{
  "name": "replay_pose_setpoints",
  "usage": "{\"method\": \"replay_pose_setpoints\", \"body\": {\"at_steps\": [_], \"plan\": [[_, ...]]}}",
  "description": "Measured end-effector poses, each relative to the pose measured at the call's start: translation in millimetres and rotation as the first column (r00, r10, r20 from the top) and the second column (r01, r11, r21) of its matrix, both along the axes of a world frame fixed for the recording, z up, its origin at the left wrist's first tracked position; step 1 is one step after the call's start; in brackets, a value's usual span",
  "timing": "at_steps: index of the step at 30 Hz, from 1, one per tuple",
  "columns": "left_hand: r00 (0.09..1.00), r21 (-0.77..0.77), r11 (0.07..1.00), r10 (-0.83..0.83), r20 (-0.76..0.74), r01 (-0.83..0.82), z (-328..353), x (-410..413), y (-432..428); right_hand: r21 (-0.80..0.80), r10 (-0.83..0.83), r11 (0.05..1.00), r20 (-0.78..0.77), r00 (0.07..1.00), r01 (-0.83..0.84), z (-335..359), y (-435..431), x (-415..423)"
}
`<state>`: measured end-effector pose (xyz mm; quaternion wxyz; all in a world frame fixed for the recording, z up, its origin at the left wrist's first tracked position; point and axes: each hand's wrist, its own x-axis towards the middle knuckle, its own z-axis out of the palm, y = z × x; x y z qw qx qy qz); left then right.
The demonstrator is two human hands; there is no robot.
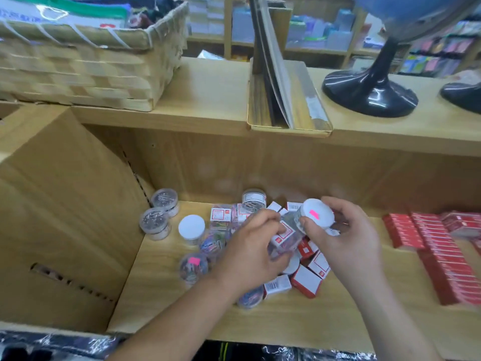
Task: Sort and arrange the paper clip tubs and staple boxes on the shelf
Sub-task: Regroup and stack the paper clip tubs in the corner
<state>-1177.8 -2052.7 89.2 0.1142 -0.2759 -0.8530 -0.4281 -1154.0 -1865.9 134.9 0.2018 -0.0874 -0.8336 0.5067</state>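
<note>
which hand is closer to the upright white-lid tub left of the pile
Left. The left hand, holding a clear tub, is just right of the white-lid tub; the right hand, holding a pink-tagged tub, is farther right beyond it.

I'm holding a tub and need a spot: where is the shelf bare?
Bare shelf lies front left, between the cardboard wall and the pile, and along the front edge. The pile and red boxes are crowded.

Clear glossy plastic tubs (194, 267); matt wood-grain shelf (260, 324); woven basket (78, 71); glossy globe base (369, 95).
</note>
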Motion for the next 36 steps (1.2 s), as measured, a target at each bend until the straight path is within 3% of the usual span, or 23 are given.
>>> {"method": "replay_pose_setpoints", "body": {"at_steps": [3, 7, 11, 16, 20, 24, 30, 36], "plan": [[0.995, -0.098, 0.992, -0.085, -0.055, 0.079, -4, 2, 17, -0.001, 0.018, 1.000, -0.004, 1.000, -0.018, 1, 2, 4], [0.988, -0.225, 0.963, -0.152, 0.002, 0.149, -14, 11, 18, 0.072, 0.035, 0.997, -0.005, 0.999, -0.035, -5, -1, 10], [0.977, -0.335, 0.939, -0.134, -0.166, 0.072, -15, 9, 16, 0.108, 0.052, 0.993, 0.004, 0.999, -0.052, -10, -3, 11], [0.993, -0.218, 0.976, -0.005, -0.114, -0.020, -8, 14, -13, 0.117, 0.045, 0.992, 0.008, 0.999, -0.046, -8, -1, 8], [0.977, -0.131, 0.969, 0.199, -0.074, -0.207, -3, 11, -49, 0.161, 0.145, 0.976, 0.005, 0.989, -0.144, -10, -20, -4], [0.908, -0.224, 0.880, 0.409, -0.095, -0.419, -5, 18, -107, 0.206, 0.273, 0.942, -0.011, 0.962, -0.265, -7, -48, -17], [0.860, -0.379, 0.876, 0.419, 0.291, -0.299, -24, 33, -132, 0.215, 0.372, 0.904, 0.027, 0.928, -0.368, -6, -102, -49], [0.818, -0.422, 0.852, 0.465, 0.339, -0.309, -28, 6, -130, 0.233, 0.417, 0.878, 0.058, 0.907, -0.418, -18, -128, -71]]}}
